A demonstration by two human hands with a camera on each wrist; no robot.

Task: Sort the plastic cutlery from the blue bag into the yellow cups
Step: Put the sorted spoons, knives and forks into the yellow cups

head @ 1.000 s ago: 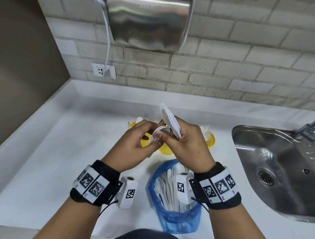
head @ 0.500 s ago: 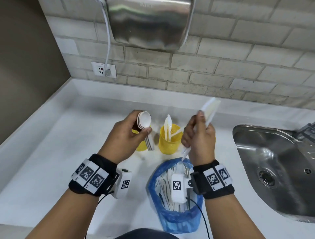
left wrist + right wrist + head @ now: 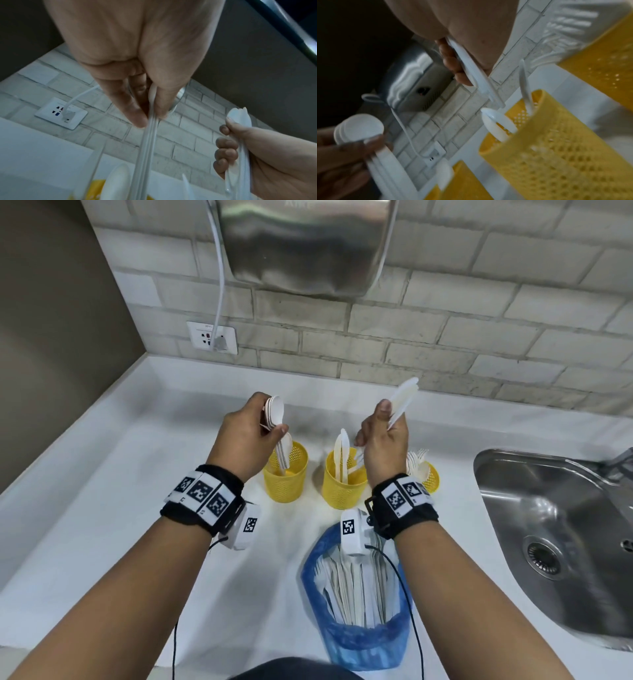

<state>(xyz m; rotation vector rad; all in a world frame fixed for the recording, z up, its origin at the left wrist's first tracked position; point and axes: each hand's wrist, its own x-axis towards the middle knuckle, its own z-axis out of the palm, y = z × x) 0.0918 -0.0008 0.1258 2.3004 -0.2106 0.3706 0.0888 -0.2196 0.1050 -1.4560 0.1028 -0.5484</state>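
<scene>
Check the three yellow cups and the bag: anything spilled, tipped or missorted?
Nothing stands out. All three yellow cups stand upright on the counter. The blue bag lies with cutlery still inside. Left hand holds spoons over the left cup; right hand holds knives.

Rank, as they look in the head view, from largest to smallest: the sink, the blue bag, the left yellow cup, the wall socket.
1. sink, cut off by the frame's edge
2. blue bag
3. left yellow cup
4. wall socket

The socket lies farther away, so its real size is unsure.
</scene>
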